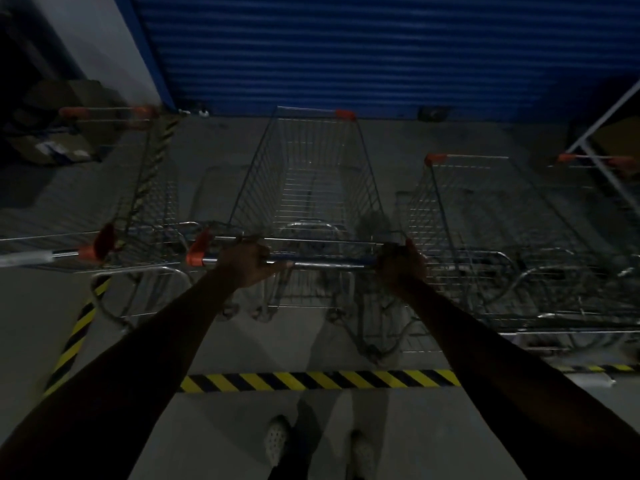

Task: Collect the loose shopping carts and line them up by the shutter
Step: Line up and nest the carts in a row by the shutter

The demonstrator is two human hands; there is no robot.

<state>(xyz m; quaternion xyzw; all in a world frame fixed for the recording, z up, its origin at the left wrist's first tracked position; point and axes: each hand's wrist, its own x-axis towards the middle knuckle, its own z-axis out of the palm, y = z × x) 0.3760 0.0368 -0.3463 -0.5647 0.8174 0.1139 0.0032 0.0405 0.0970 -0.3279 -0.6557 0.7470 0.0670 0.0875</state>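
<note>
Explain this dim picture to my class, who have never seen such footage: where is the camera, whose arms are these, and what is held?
No machine: a person wears the camera on the head, so you look down along their bare arms. The left hand and right hand each curl round the metal push bar of a silver wire shopping cart, which points at the blue ribbed roller shutter. A second wire cart stands on its left and a third wire cart on its right. On the grey floor lies a yellow-and-black striped tape, and the person's pale shoes show below.
</note>
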